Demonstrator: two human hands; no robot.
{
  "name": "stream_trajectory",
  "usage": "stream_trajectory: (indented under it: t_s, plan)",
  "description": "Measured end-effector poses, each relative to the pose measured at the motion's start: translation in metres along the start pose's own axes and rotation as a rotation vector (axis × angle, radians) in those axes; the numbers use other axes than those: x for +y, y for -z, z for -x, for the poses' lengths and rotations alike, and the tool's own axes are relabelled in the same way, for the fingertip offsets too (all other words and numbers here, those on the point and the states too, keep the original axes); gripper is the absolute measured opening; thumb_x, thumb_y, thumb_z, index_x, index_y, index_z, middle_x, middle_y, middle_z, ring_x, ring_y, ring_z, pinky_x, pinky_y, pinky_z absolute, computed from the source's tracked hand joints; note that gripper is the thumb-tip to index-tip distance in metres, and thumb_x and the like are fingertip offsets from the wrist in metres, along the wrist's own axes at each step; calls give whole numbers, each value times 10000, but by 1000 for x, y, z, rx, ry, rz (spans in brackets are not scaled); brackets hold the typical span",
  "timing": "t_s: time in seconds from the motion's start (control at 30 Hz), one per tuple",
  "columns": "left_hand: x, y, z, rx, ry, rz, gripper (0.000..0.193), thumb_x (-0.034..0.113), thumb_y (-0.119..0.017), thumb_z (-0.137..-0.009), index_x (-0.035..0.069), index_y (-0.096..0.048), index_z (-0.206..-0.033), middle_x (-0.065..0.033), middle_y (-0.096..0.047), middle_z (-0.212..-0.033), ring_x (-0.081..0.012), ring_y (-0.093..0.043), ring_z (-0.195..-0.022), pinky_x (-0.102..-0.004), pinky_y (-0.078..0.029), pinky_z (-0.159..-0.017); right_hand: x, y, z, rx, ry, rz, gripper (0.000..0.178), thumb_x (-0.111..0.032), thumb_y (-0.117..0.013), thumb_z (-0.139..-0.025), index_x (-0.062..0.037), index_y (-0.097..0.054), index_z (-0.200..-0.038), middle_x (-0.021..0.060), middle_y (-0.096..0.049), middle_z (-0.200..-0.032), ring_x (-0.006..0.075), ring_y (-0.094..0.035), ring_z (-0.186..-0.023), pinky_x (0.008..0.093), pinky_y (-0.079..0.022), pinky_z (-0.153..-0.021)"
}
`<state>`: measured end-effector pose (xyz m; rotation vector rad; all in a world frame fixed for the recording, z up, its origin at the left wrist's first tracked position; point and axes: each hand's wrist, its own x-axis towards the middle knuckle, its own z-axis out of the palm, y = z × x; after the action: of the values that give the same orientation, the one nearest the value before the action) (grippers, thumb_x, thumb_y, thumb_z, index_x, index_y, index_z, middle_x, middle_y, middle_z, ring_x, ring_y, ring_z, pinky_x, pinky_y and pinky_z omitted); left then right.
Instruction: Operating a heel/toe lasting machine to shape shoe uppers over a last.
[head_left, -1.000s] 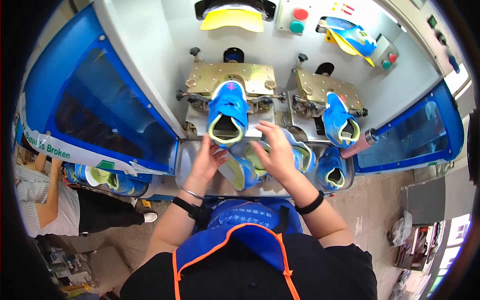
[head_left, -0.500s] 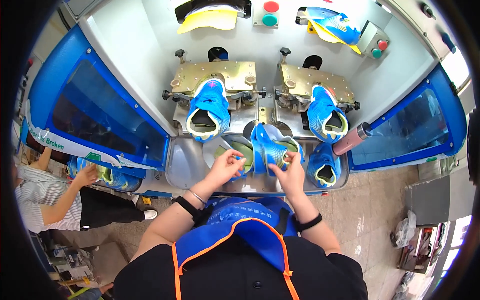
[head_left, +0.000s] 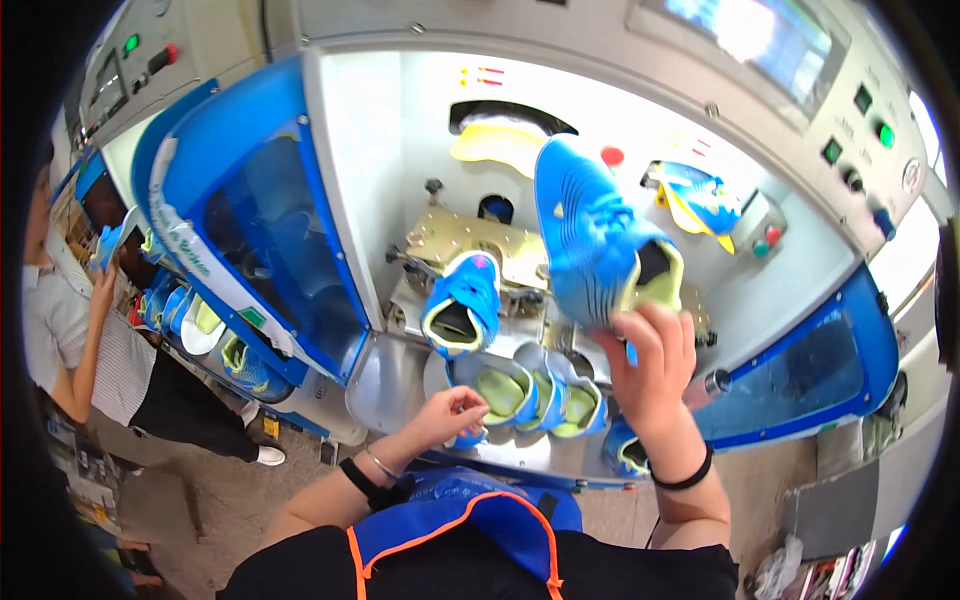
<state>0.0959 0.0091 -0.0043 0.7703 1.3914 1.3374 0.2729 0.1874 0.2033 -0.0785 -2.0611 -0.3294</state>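
My right hand (head_left: 655, 365) is raised and grips a blue shoe (head_left: 590, 235) by its heel and pale yellow collar, toe pointing up. Thumb and fingers of my left hand (head_left: 450, 415) are curled together; whether anything small lies between them is hidden. Just beside it, several blue shoe uppers (head_left: 540, 390) with pale green insides lie side by side on the metal tray (head_left: 385, 375). Another blue shoe (head_left: 463, 305) sits at the left brass-coloured clamp fixture (head_left: 440, 232), opening toward me. The raised shoe covers most of the right fixture.
A blue-framed door stands at each side, left (head_left: 265, 230) and right (head_left: 810, 350). A pink bottle (head_left: 708, 388) and another shoe (head_left: 625, 448) are at the tray's right end. At far left a person (head_left: 75, 330) handles a shoe beside more shoes. A control panel (head_left: 850, 150) hangs above.
My right hand has risen from the uppers on the tray and now holds a blue shoe up high. The left hand stays low by the uppers. The view has tilted upward.
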Motion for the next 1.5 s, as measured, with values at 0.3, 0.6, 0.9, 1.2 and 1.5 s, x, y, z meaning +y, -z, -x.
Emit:
stream_trajectory:
  t_s: [0.3,0.6,0.9,1.2,1.5]
  plan:
    - [-28,60,51,206,29,79,241,217,-616,-944,17,-590,-1078,-80,-671,-861,-144,-657,-751,-252,-534,-621,58,-179,-145,-310,-203,-76,462,-150,-790,-699,-107,-574,-1105,116,-611,-1042,343,-573,-1014,423,-472,-855]
    - [-52,93,76,349,3,206,225,212,-613,-943,20,-594,-1061,-102,-680,-843,-180,-677,-713,-281,-563,-621,37,-247,-138,50,-214,47,544,-240,-761,-750,-106,-560,-1238,146,-537,-1244,341,-501,-1167,432,-404,-990]
    - [-36,88,65,289,104,147,213,203,-618,-942,18,-595,-1044,-94,-666,-832,-162,-670,-710,-255,-551,-597,67,-202,-22,-531,-664,274,696,-257,-671,-828,53,-383,-1381,276,42,-1562,351,-483,-1258,490,-419,-987]
    - [-28,43,16,79,158,-6,204,203,-615,-946,25,-590,-1042,-84,-676,-833,-150,-671,-716,-234,-524,-593,54,-99,44,-111,-444,-131,78,-137,-666,-810,-66,-649,-836,93,-659,-898,292,-623,-861,384,-508,-743]
    - [-23,8,-6,-29,230,0,168,184,-613,-943,19,-581,-936,-49,-610,-614,-127,-615,-511,-231,-488,-469,47,58,301,97,-1359,219,344,-213,-515,-976,5,-470,-713,148,-439,-622,213,-386,-562,368,-365,-546]
